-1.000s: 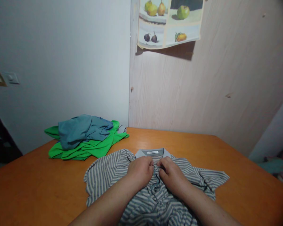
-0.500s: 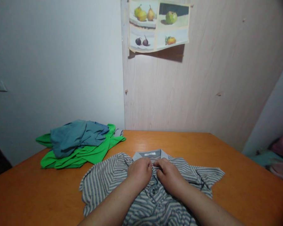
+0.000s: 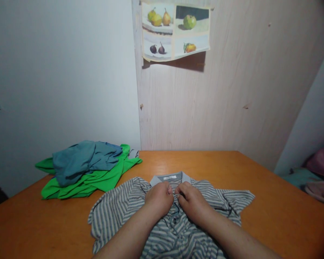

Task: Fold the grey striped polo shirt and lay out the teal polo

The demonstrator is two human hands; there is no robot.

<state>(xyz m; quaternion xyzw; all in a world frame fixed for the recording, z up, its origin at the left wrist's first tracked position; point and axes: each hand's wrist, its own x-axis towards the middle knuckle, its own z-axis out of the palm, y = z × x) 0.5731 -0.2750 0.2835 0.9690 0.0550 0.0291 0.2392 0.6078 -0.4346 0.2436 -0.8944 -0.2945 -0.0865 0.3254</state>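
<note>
Pinching the front placket point(image 3: 175, 216) of the striped shirt point(image 3: 112, 205) just below its collar point(image 3: 186, 178), your left hand point(image 3: 159, 198) and right hand point(image 3: 193, 201) each have a closed grip on cloth. The striped shirt lies on the tabletop point(image 3: 194, 162), bunched on your side of the collar. Expect light, soft, limp fabric; the placket below the collar seems the firmest hold.

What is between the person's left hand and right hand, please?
In the head view, between the left hand and right hand lies a narrow strip of the striped shirt's front, below its collar.
</note>
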